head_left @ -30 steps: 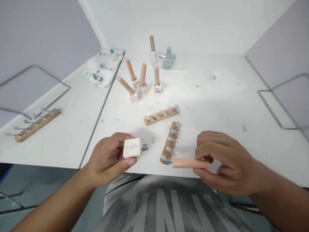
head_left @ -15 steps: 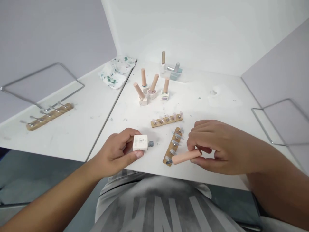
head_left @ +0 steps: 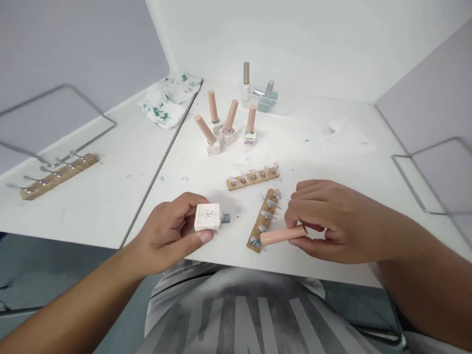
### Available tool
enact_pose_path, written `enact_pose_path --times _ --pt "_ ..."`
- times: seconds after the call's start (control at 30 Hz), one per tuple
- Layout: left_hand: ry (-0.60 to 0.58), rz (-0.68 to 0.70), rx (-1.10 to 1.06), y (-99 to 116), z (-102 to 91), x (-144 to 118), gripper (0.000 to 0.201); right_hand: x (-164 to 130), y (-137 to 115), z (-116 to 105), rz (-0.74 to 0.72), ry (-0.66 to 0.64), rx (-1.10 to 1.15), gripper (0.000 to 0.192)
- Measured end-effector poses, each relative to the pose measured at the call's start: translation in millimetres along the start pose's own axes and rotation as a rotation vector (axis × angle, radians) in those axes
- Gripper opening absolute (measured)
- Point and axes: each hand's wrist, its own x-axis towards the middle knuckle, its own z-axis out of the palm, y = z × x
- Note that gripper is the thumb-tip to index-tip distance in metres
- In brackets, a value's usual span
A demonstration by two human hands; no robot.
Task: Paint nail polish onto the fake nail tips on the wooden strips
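1. While the right hand (head_left: 328,221) pinches the peach-handled brush (head_left: 280,235) by its butt end, bristles (head_left: 255,242) at the nearest nail tip (head_left: 263,247) on the wooden strip (head_left: 260,220), a loose pinch could let them stray and streak the wood.
2. Left hand (head_left: 167,236) grasps the uncapped bottle (head_left: 207,217) sideways, neck toward the strip; deeper tilting could spill its contents.
3. Relative to one second earlier, the brush slants in view instead of lying level; beyond, four capped bottles (head_left: 228,135) remain in place.
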Motion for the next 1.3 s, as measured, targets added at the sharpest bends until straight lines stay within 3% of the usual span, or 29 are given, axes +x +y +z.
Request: enact_pose_path --times 0.27,0.47,0.8,1.0,1.3 --pt "0.002 -0.008 -0.011 2.8 -0.1 0.3 0.026 -3.6 1.7 -3.5 0.005 0.018 -0.049 0.01" --pt "-0.002 -0.015 -0.014 4.5 -0.5 0.9 0.025 -3.4 1.5 -3.4 -0.03 0.079 0.038 0.01" --pt "-0.001 0.006 0.04 7.0 -1.0 2.6 0.023 -3.7 5.4 1.2 0.029 0.007 -0.013 0.01" --pt "0.01 0.003 0.03 5.0 -0.1 1.6 0.025 -3.7 2.7 -0.3 -0.002 0.075 0.033 0.01" --pt "-0.002 0.003 0.028 6.2 -1.4 2.1 0.025 -3.8 2.2 0.2 0.0 0.04 -0.038 0.011"
